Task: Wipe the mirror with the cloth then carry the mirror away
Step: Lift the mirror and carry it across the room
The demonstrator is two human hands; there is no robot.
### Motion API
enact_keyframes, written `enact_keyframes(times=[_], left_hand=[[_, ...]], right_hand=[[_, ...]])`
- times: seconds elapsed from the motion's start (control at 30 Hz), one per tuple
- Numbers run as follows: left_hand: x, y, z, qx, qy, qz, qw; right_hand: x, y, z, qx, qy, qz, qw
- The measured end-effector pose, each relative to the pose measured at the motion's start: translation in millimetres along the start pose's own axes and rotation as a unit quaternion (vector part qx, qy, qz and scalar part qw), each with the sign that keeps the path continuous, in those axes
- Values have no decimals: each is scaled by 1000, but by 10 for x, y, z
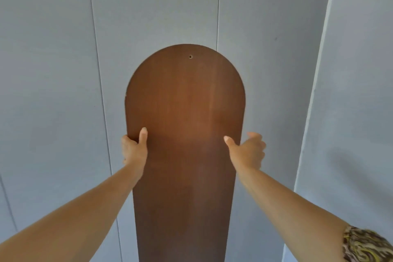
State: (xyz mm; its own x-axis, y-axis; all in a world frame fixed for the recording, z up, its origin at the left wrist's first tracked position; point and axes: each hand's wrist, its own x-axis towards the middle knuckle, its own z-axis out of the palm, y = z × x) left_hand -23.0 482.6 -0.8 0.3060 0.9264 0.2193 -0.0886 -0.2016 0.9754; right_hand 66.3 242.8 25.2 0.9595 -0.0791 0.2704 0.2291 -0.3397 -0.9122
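Note:
The mirror [185, 112] stands upright in front of me with its brown wooden back toward the camera; its top is arched and has a small hanging hole near the top. The glass side is hidden. My left hand [134, 151] grips the mirror's left edge, thumb pressed on the back. My right hand [247, 151] holds the right edge, thumb on the back and fingers curled around the rim. No cloth is in view.
A pale grey panelled wall [63, 70] with vertical seams fills the background close behind the mirror. A protruding wall corner or column [350, 91] rises at the right.

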Motion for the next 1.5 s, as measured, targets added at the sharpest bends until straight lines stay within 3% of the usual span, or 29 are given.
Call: enact_keyframes(times=[0.1,0.2,0.27,0.4,0.53,0.73,1.5], left_hand=[[194,-72,-241,-36,-22,0,999],[283,-145,-307,-26,-40,19,999],[242,-184,-230,-8,-62,35,997],[191,-252,28,1,-68,68,995],[407,-355,39,-4,-62,84,995],[802,-499,-152,9,-80,121,989],[1110,-678,63,-31,-118,166,978]], right_hand=[[178,130,70,-1,-64,46,997],[335,152,299,23,-150,31,988],[396,157,465,27,-164,23,986],[589,202,605,47,-88,38,994],[664,328,720,-8,-99,-21,995],[610,389,1012,-3,-81,-86,993],[636,622,1202,4,-3,-131,991]])
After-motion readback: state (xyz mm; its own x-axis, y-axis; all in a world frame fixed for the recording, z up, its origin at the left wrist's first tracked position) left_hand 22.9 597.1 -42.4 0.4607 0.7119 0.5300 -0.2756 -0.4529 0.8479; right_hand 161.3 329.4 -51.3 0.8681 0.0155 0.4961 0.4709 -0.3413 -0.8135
